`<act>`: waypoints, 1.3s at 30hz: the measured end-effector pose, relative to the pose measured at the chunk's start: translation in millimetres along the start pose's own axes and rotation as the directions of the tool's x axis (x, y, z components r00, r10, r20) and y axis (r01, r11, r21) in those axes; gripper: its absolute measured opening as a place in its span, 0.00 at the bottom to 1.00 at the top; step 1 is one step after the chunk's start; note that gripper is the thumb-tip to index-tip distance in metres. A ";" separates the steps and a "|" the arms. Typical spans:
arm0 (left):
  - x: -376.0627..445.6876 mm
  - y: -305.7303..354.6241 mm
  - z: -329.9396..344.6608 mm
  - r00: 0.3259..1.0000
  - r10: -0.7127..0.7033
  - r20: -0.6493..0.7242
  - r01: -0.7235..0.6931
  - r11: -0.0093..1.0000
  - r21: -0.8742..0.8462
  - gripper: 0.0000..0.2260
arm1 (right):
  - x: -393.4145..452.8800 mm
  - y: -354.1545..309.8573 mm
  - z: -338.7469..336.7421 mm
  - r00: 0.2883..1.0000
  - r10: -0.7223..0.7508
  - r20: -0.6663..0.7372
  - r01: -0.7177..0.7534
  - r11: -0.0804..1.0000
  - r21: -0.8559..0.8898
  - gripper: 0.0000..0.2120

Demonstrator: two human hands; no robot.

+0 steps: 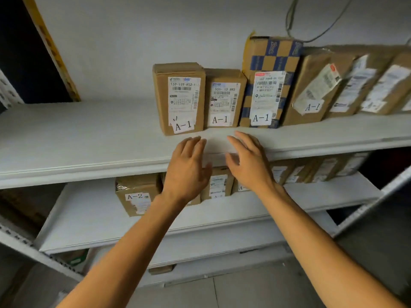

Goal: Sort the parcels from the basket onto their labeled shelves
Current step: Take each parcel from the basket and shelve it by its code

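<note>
Hidden/unclear: I cannot see the basket anywhere in the head view. The right end of the upper row is blurred, so I can read no shelf tags on the last parcels (pixel 364 85). On the lower shelf (pixel 89 218) my forearms cover much of the row; only one parcel's A-2 tag (pixel 136 196) reads cleanly, and a second one (pixel 219 185) shows a partial tag.
Left hand (pixel 186 172): raised in front of the upper shelf edge (pixel 89 172), fingers straight and slightly spread; the grip is loose and holds nothing. Fingertips sit just below the leftmost A-1 parcel (pixel 179 98); I cannot tell whether they touch the board.
Right hand (pixel 249 161): beside the left, palm down, fingers relaxed and spread, nothing held.
Upper shelf parcels: four tags read A-1. The leftmost stands upright, long axis vertical, label facing me. The second A-1 parcel (pixel 224 98) touches it, upright and shorter. The blue-checked parcel (pixel 269 81) is tallest, upright, its top flap partly open.
Leaning parcel (pixel 315 87): tilted, top toward the right, against the blurred ones beyond.
Above the row: grey cable (pixel 289 18) hangs down the wall, cut off at the top.
</note>
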State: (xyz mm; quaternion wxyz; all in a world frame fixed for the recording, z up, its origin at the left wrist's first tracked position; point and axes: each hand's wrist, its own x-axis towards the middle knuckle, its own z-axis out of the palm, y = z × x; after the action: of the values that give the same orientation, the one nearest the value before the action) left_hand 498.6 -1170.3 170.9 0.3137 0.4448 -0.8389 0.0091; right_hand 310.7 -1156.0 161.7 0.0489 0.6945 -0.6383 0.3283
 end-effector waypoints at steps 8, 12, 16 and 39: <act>17.8 146.8 78.5 0.894 0.389 0.224 -0.376 0.921 -0.097 0.28 | -140.1 110.8 -101.5 0.908 0.416 -0.051 -0.408 0.848 -0.337 0.28; 12.9 253.6 124.0 0.758 0.544 0.360 -0.502 0.839 -0.210 0.30 | -233.3 154.3 -174.7 0.747 0.654 -0.119 -0.629 0.637 -0.445 0.31; -11.2 378.1 158.4 0.605 0.699 0.381 -0.609 0.714 -0.345 0.31 | -331.2 183.0 -250.5 0.553 0.802 -0.227 -0.779 0.400 -0.483 0.33; -308.6 856.2 194.6 -0.397 0.918 0.021 -0.634 -0.258 -0.729 0.31 | -736.6 135.9 -423.3 -0.529 0.581 -0.618 -0.784 -0.614 0.093 0.32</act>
State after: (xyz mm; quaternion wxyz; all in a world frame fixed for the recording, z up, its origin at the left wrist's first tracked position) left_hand -120.2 -481.8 75.5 -0.0370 -0.4786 -0.8734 -0.0818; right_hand 41.6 -344.9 62.0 0.0476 -0.3420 -0.9303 0.1241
